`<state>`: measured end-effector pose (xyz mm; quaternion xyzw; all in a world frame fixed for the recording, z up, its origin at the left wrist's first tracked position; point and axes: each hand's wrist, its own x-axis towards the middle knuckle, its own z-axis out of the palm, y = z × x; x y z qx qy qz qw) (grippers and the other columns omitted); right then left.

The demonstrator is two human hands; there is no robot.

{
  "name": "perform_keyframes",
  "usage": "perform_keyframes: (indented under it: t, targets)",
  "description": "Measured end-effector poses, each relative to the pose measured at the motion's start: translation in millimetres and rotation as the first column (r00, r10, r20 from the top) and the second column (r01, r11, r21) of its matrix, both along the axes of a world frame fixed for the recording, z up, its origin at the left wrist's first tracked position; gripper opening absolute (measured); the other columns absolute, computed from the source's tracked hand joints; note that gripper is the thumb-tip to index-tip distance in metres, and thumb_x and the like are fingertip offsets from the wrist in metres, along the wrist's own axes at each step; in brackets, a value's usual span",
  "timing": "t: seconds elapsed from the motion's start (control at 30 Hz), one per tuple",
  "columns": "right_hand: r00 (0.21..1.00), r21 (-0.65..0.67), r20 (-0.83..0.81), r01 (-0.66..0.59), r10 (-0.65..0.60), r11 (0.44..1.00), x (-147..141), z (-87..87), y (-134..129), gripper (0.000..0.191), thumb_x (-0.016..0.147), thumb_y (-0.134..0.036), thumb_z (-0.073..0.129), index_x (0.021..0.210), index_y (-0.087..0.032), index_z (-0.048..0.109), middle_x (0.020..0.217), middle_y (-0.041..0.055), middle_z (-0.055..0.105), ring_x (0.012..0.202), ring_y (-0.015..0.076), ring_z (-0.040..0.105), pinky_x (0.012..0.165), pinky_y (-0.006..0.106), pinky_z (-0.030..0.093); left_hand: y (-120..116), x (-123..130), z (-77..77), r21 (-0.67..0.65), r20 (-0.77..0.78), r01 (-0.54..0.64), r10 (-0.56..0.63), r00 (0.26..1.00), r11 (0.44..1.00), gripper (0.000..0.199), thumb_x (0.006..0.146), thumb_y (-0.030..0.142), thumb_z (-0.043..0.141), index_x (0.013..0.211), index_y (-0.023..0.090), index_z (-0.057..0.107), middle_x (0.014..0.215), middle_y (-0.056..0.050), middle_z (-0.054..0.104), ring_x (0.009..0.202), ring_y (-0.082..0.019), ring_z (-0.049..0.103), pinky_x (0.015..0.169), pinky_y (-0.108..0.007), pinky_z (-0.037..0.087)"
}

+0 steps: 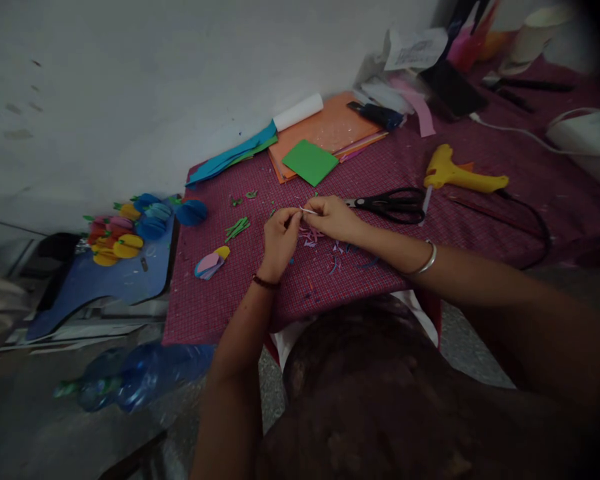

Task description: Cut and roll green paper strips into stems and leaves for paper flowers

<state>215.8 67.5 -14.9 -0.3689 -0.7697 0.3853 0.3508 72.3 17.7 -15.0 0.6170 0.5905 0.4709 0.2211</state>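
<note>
The left hand [281,240] and the right hand [334,219] meet above the desk [220,293], fingertips nearly touching. Both grips are narrow: thumb and forefinger of each hand pinch a thin pale piece [309,211], which spans the small gap between them.

Left arm: the forearm runs up from the lower edge of the view, crosses the front of the desk and ends in a hand with curled fingers directed toward the right hand. A dark bracelet [266,283] encircles the wrist.

Right arm: the forearm enters from the lower right and slopes across the desk — the back of the hand faces up, the fingers point left. A silver bangle [430,258] sits on the forearm.

Adjacent items: pink scraps [311,235] lie just below the hands. Black-handled scissors [393,205] lie beyond the right wrist, blades toward the hand and partly hidden by it. Green strips [237,229] form a small pile left of the left hand — a stack of rounded paper pieces [211,263] lies nearer the desk's front edge.
</note>
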Motion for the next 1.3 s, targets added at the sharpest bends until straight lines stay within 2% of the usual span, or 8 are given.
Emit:
perform_keyframes:
  t: [0.1, 0.23, 0.43, 0.6, 0.9, 1.17, 1.23, 1.3]
  targets:
    - [0.998, 0.080, 0.063, 0.012, -0.017, 0.997, 2.3, 1.2, 0.6, 0.015, 0.078, -0.023, 0.051, 0.065, -0.016, 0.056, 0.058, -0.0024, 0.050, 0.058, 0.0104, 0.043, 0.056, 0.025, 0.027, 0.3, 0.5, 0.4, -0.054, 0.064, 0.060, -0.057, 0.996, 0.997, 0.020, 0.088, 0.029, 0.052, 0.077, 0.018, 0.065, 0.073, 0.000, 0.063, 0.071, -0.012, 0.055, 0.068, -0.024, 0.043]
    - [0.996, 0.086, 0.087, -0.015, 0.007, 0.996, 4.6, 5.0, 0.7, 0.016, 0.077, -0.024, 0.052, 0.064, -0.016, 0.055, 0.058, -0.0025, 0.048, 0.057, 0.0102, 0.042, 0.055, 0.024, 0.026, 1.9, 0.6, -1.2, -0.093, 0.292, 0.160, -0.127, 0.948, 0.983, 0.017, 0.082, 0.035, 0.062, 0.081, 0.018, 0.062, 0.072, 0.002, 0.061, 0.064, -0.008, 0.053, 0.061, -0.021, 0.042]
    - [0.948, -0.054, -0.023, -0.319, 0.318, 0.946, 6.8, 12.9, -3.7, 0.017, 0.076, -0.024, 0.054, 0.060, -0.017, 0.052, 0.057, -0.0032, 0.052, 0.056, 0.0096, 0.045, 0.056, 0.023, 0.031, 3.3, -10.9, 1.1, -0.310, 0.579, 0.406, -0.168, 0.798, 0.860, 0.029, 0.071, 0.034, 0.075, 0.073, 0.018, 0.051, 0.059, 0.006, 0.054, 0.048, -0.004, 0.048, 0.049, -0.018, 0.038]
    - [0.880, -0.207, -0.177, -0.471, 0.440, 0.858, 8.8, 15.7, -5.2, 0.012, 0.074, -0.026, 0.058, 0.067, -0.017, 0.059, 0.066, -0.0003, 0.061, 0.061, 0.0104, 0.051, 0.059, 0.024, 0.037, 1.3, -19.7, 5.1, -0.275, 0.674, 0.555, -0.254, 0.693, 0.785, 0.029, 0.069, 0.032, 0.077, 0.074, 0.016, 0.053, 0.064, 0.003, 0.061, 0.051, -0.005, 0.054, 0.048, -0.018, 0.041]
    - [0.952, -0.260, -0.097, -0.307, 0.291, 0.915, 8.8, 5.4, 2.4, 0.016, 0.072, -0.024, 0.059, 0.060, -0.017, 0.050, 0.054, -0.0051, 0.044, 0.051, 0.0066, 0.036, 0.049, 0.022, 0.026, 3.7, -17.2, 0.9, -0.192, 0.578, 0.478, -0.294, 0.761, 0.857, 0.017, 0.073, 0.020, 0.068, 0.080, 0.016, 0.053, 0.060, 0.005, 0.061, 0.051, -0.005, 0.057, 0.050, -0.017, 0.042]
    - [0.969, -0.235, 0.042, -0.229, 0.245, 0.945, 9.7, 9.1, 4.6, 0.012, 0.069, -0.017, 0.053, 0.057, -0.017, 0.049, 0.052, -0.0047, 0.043, 0.051, 0.0072, 0.036, 0.051, 0.024, 0.024, 3.2, -17.2, 5.9, -0.278, 0.493, 0.448, -0.274, 0.826, 0.850, 0.021, 0.068, -0.001, 0.046, 0.080, 0.015, 0.053, 0.062, 0.002, 0.061, 0.052, -0.007, 0.057, 0.051, -0.019, 0.044]
    - [0.978, -0.201, 0.075, -0.176, 0.194, 0.964, 14.2, 10.2, 9.7, 0.014, 0.070, -0.018, 0.053, 0.057, -0.017, 0.048, 0.051, -0.0048, 0.041, 0.051, 0.0072, 0.035, 0.051, 0.025, 0.023, 3.2, -29.7, 13.1, -0.266, 0.417, 0.384, -0.254, 0.873, 0.884, 0.023, 0.064, -0.004, 0.043, 0.075, 0.014, 0.054, 0.060, 0.002, 0.060, 0.050, -0.007, 0.055, 0.049, -0.020, 0.043]
    - [0.989, -0.161, 0.084, -0.111, 0.126, 0.981, 20.2, 9.9, 17.1, 0.017, 0.071, -0.021, 0.053, 0.056, -0.017, 0.045, 0.050, -0.0051, 0.037, 0.051, 0.0072, 0.032, 0.051, 0.026, 0.021, 2.3, -50.8, 21.5, -0.141, 0.360, 0.244, -0.180, 0.915, 0.959, 0.024, 0.062, -0.005, 0.043, 0.071, 0.014, 0.056, 0.059, 0.002, 0.059, 0.050, -0.006, 0.053, 0.049, -0.019, 0.042]
